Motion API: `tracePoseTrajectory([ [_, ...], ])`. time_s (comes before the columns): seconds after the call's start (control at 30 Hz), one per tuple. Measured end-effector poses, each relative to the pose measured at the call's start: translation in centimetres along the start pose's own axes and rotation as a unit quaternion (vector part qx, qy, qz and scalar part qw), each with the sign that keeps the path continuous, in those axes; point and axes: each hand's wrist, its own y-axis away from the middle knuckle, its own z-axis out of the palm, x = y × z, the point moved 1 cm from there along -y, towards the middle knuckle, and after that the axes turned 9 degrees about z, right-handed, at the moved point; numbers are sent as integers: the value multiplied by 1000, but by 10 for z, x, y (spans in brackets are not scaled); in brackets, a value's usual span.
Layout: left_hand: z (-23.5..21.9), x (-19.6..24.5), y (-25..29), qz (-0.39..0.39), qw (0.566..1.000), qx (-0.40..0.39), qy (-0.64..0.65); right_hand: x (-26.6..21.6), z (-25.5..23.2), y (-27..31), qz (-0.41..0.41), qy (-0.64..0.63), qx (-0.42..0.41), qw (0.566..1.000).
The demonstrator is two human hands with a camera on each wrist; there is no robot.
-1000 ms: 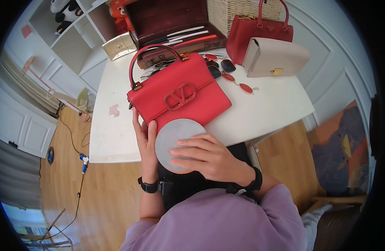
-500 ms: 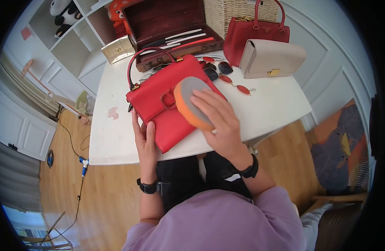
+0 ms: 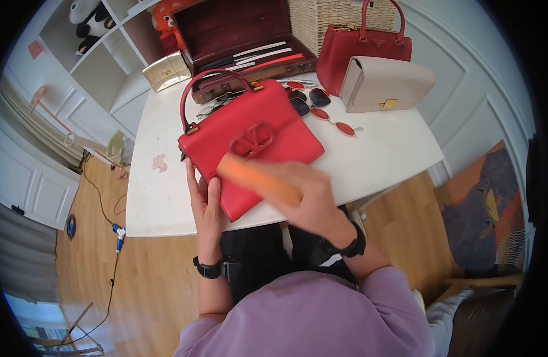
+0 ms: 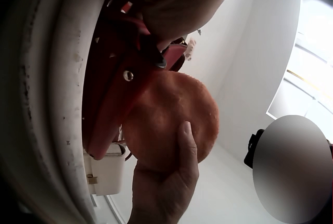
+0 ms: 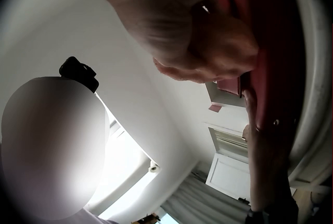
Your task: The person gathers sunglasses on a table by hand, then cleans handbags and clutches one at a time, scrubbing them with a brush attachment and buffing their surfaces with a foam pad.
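A red handbag (image 3: pixel 250 137) with a V emblem lies tilted on the white table (image 3: pixel 161 202), its handle toward the back. My left hand (image 3: pixel 206 205) grips the bag's lower left edge, thumb on the front. In my right hand (image 3: pixel 312 193) is a round orange pad (image 3: pixel 259 180), blurred and seen edge-on, over the lower front of the bag. The left wrist view shows the pad's orange face (image 4: pixel 171 114) with the right thumb (image 4: pixel 187 140) laid on it. Whether the pad touches the leather cannot be told.
Behind the bag stands an open brown case (image 3: pixel 244 53) of strips. Sunglasses (image 3: pixel 320 98) lie right of it, near a beige bag (image 3: pixel 387 86) and a dark red handbag (image 3: pixel 363 50). A gold purse (image 3: pixel 166 72) sits at the back left.
The right hand first raised the pad from the bag's near edge onto its front, then brought it down and left, below the emblem. The left hand has kept its grip on the bag.
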Motion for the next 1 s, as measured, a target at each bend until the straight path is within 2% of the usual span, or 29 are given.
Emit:
tracePoseTrajectory([
  [0.07, 1, 0, 0, -21, 999, 25, 42, 7, -14, -12, 141, -50, 25, 988],
  [0.13, 1, -1, -1, -8, 1000, 5, 6, 26, -25, -18, 163, -64, 78, 981],
  [0.17, 1, 1, -1, -14, 1000, 2, 15, 30, -34, -21, 163, -64, 78, 981],
  [0.23, 3, 2, -2, -19, 999, 13, 36, 38, -54, -23, 206, -53, 180, 960],
  [0.27, 3, 1, -2, -25, 998, 25, 56, 41, -60, -23, 206, -51, 180, 960],
  [0.33, 3, 1, -1, -23, 998, 22, 55, 42, -70, -22, 131, 26, 291, 948],
  [0.37, 3, 1, -1, -20, 998, 18, 51, 34, -65, -18, 126, 46, 292, 947],
  [0.43, 3, -1, -1, -16, 999, 16, 45, 30, -49, -15, -17, 181, 206, 962],
  [0.5, 2, -1, 0, -12, 999, 14, 36, 15, -23, -8, -70, 238, 107, 963],
  [0.53, 1, -1, 0, -22, 998, 29, 50, 8, -12, -3, -68, 191, 115, 973],
  [0.63, 2, 5, 0, -28, 996, 48, 66, -1, -15, 3, -70, 159, 94, 980],
  [0.7, 2, 5, 1, -24, 996, 51, 69, -3, -22, 6, -23, -4, -6, 1000],
  [0.73, 0, 3, 1, -31, 997, 39, 51, -4, -21, 7, -22, -4, -5, 1000],
  [0.8, 1, 3, 0, -38, 998, 24, 34, -9, -14, 9, -122, 72, -111, 984],
  [0.83, 4, 5, -1, -19, 999, 27, 32, -11, -13, 8, -141, 153, -106, 972],
  [0.87, 5, 7, -1, 0, 999, 31, 30, -9, -16, 7, -141, 153, -106, 972],
  [1.0, 1, 1, -1, -20, 997, 34, 66, 11, -46, -1, -95, 193, -59, 975],
])
